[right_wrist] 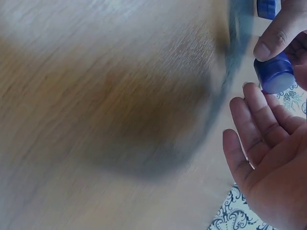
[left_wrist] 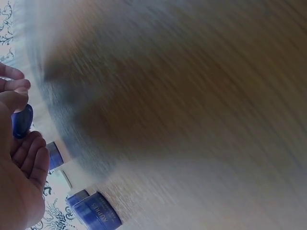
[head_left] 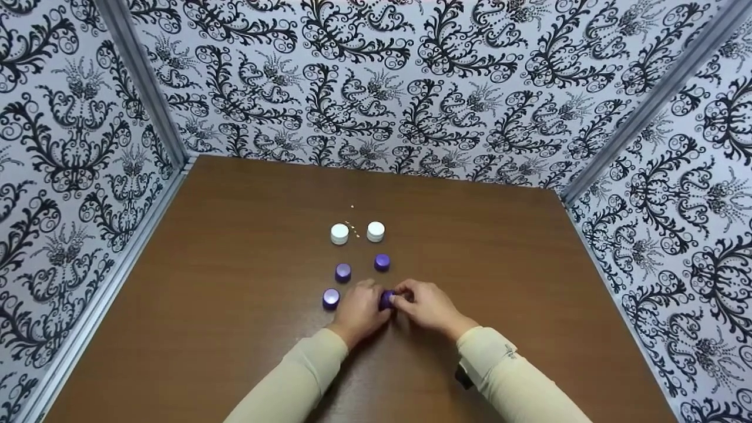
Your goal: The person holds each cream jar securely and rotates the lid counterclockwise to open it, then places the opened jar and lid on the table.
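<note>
Both hands meet at a small purple jar point(head_left: 386, 299) low over the table. My left hand point(head_left: 359, 308) holds it from the left, fingers curled on its far side. My right hand point(head_left: 429, 305) pinches it from the right with thumb and forefinger. In the right wrist view the jar point(right_wrist: 274, 74) is tilted, its pale end pointing down, with a thumb on its side and the other fingers of the lower hand point(right_wrist: 268, 158) spread. The left wrist view shows the jar point(left_wrist: 22, 122) partly covered by fingers. Two purple jars point(head_left: 331, 299) point(head_left: 343, 272) stand just left of my left hand.
A third purple jar point(head_left: 382, 262) stands beyond my hands. Farther back are two white lidded jars point(head_left: 339, 234) point(head_left: 376, 231), with tiny gold bits point(head_left: 352, 227) scattered between them. Patterned walls point(head_left: 376, 88) enclose the brown table point(head_left: 247, 223) at the back and sides.
</note>
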### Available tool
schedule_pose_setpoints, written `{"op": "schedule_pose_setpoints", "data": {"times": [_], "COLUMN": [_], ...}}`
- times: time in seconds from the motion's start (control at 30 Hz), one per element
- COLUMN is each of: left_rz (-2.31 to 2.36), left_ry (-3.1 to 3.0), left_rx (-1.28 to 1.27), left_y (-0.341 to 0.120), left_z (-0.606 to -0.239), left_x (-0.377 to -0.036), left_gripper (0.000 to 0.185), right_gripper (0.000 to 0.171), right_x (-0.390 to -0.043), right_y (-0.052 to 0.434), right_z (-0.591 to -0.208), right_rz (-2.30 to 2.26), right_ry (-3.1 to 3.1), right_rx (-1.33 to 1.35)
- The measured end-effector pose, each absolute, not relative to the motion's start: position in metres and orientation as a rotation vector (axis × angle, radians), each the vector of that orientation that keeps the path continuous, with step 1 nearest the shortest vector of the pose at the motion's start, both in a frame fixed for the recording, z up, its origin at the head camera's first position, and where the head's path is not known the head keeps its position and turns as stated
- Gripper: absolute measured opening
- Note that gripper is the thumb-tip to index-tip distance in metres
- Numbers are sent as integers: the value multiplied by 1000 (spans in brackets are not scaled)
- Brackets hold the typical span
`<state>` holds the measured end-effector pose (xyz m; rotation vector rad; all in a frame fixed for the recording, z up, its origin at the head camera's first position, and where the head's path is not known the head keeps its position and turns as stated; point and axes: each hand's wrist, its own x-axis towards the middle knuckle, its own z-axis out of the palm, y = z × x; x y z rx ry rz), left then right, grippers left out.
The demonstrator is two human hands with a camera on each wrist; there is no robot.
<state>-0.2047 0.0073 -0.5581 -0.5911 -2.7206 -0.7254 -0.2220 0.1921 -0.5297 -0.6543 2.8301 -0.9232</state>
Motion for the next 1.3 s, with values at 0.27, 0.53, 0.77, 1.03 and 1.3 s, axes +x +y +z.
{"op": "schedule_pose_setpoints", "data": {"times": [0.27,0.53,0.77,1.03,1.3], "left_rz": [-757,-671,-670,-669,-683], "left_ry": [-2730,-2652,-2661,-2676,-2700], "left_rx": [-584,-629,-633,-631,-610], "left_y": [6,5,5,6,7], "left_z": [-559,-561,-559,-561,-559], "left_x": [-206,-207,-206,-206,-205], "left_gripper": [33,29,29,31,30], "right_gripper": [27,32,23,24,27], "right_x": [-223,-224,-224,-224,-223], "right_y": [193,193,193,194,194], "right_z": [-531,-531,-531,-532,-530], "right_rz": [-1025,-930,-899,-982,-897], "right_ry": [2733,2809,2826,2750,2832], "right_rx": [-802,-700,-747,-844,-694]}}
